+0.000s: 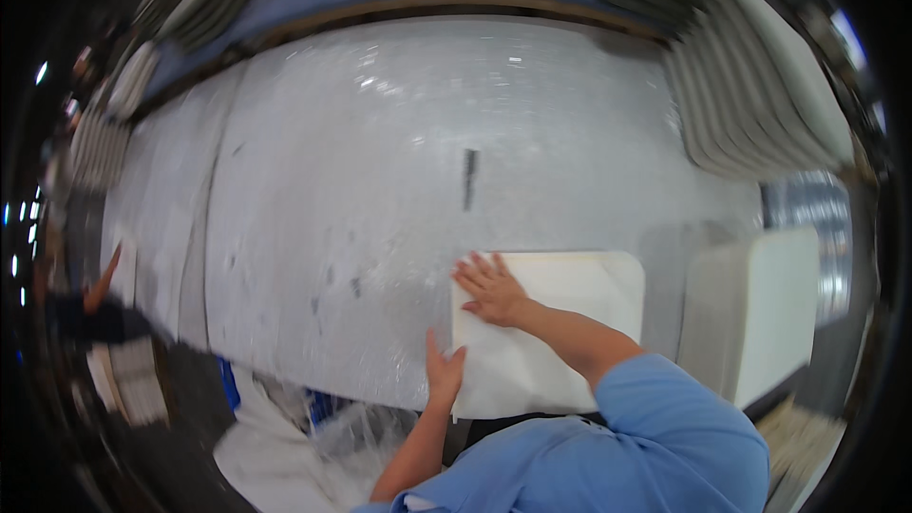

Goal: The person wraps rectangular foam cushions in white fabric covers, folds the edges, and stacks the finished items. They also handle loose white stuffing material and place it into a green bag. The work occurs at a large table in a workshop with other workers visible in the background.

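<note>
A flat white pad (pixel 560 361) with rounded far corners lies on the table near its front edge, right in front of me. My right hand (pixel 494 293) rests flat on its far left corner with the fingers spread. Beside the pad's left edge is my left hand (pixel 444 375), fingers stretched out and thumb apart, with nothing seen in it. Whether its fingers touch the edge I cannot tell. My right forearm crosses over the pad and hides part of it.
A shiny plastic film covers the wide table (pixel 332 180). White padded pieces (pixel 750 313) stand at my right, and a stack of cushions (pixel 750 85) rises behind them. Clear plastic bags (pixel 366 437) lie at the lower left. At far left is another person's arm (pixel 102 285).
</note>
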Tool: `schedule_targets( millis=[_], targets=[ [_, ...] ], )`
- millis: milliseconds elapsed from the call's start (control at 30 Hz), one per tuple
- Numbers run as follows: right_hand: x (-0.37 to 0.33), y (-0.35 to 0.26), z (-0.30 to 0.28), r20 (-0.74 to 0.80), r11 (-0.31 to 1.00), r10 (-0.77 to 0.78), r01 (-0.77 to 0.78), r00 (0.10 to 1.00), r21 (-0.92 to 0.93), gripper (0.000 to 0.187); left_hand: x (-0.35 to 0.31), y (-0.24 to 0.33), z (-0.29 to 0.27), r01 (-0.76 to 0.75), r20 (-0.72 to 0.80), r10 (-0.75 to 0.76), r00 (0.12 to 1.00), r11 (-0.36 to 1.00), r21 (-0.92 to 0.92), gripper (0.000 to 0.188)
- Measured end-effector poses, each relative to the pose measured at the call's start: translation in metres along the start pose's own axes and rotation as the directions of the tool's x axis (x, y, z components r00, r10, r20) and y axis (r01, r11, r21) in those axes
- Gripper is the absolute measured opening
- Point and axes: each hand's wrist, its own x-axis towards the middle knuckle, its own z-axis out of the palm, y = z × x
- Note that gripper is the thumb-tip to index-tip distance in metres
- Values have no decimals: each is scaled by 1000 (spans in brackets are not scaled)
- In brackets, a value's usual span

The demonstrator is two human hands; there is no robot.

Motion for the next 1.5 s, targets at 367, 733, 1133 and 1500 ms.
schedule_targets(
  millis=[367, 733, 1133, 1500],
  targets=[
    [-107, -50, -93, 351, 887, -116, -62, 929, 457, 92, -16, 42, -44, 354, 209, -302, 930, 585, -730, 33],
    [-343, -39, -40, -100, 453, 651, -279, 753, 847, 55, -132, 72, 186, 373, 699, -135, 702, 906, -200, 69],
    [-684, 14, -157, -555, 597, 771, -50, 312, 801, 31, -336, 201, 341, -161, 980, 173, 101, 975, -156, 58],
    [-970, 300, -32, -106, -231, 834, -517, -541, 825, 55, -363, 184, 606, -1000, 885, 466, 3, 23, -9, 51]
  ],
)
